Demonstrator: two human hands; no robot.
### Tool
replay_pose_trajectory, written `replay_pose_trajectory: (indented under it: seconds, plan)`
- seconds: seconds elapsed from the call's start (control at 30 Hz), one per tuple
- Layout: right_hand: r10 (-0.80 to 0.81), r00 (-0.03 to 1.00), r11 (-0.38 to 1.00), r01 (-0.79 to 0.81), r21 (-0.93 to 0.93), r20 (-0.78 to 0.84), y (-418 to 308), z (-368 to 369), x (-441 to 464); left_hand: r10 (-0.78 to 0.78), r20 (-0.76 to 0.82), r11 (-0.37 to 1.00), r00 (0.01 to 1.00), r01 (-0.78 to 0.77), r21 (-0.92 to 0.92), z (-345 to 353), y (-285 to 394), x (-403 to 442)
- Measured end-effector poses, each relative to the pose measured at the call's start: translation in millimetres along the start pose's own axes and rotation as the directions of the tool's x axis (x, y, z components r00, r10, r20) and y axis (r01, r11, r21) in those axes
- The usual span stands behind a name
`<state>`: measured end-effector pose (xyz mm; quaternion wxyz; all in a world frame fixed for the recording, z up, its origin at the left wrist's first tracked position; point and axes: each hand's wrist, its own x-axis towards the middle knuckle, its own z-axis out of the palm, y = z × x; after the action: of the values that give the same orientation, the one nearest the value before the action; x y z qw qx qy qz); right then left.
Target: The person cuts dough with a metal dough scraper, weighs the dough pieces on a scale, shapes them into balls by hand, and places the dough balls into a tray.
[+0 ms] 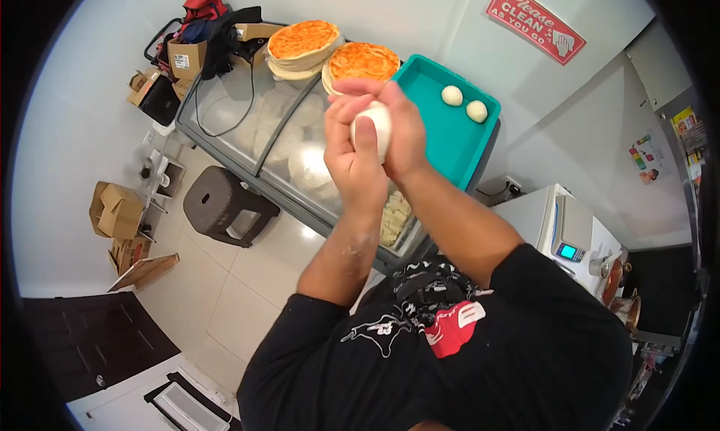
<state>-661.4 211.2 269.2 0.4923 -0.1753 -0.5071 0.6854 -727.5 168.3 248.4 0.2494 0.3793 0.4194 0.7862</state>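
Observation:
A smooth white dough ball (380, 128) is cupped between my two hands, above the glass-topped chest freezer. My left hand (346, 155) is wrapped round its left side, with the thumb lying across the front. From the right, my right hand (406, 131) presses against the ball, its fingers curving over the top. The palms hide part of the dough. Just to the right is a teal tray (448, 155) with two more dough balls, one (451, 95) beside the other (477, 111), in its far right corner.
Two stacks of sauce-topped pizza bases, left (303, 41) and right (365, 62), stand on the freezer (225, 109). Pale dough pieces (395, 219) show near its front edge. A dark stool (217, 202) is on the floor at left. At right sits a digital scale (573, 232).

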Motion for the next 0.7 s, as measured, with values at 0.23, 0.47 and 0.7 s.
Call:
replay_pose_trajectory:
  seconds: [0.23, 0.47, 0.7]
  plan:
    - [0.03, 0.994, 0.828, 0.033, 0.56, -0.103, 1.0, -0.5, -12.6, 0.255, 0.056, 0.964, 0.965, -0.259, 0.062, 25.9, 7.0, -26.2]
    - [0.301, 0.934, 0.742, -0.103, 0.662, -0.192, 16.9, -23.7, -27.6, -0.253, 0.15, 0.883, 0.956, 0.292, -0.368, -0.4, -41.2, -22.4]
    - [0.234, 0.972, 0.725, -0.188, 0.663, 0.019, 54.7, -143.0, 38.3, -0.255, -0.011, 0.926, 0.967, 0.24, -0.293, 41.6, -123.4, -11.3]
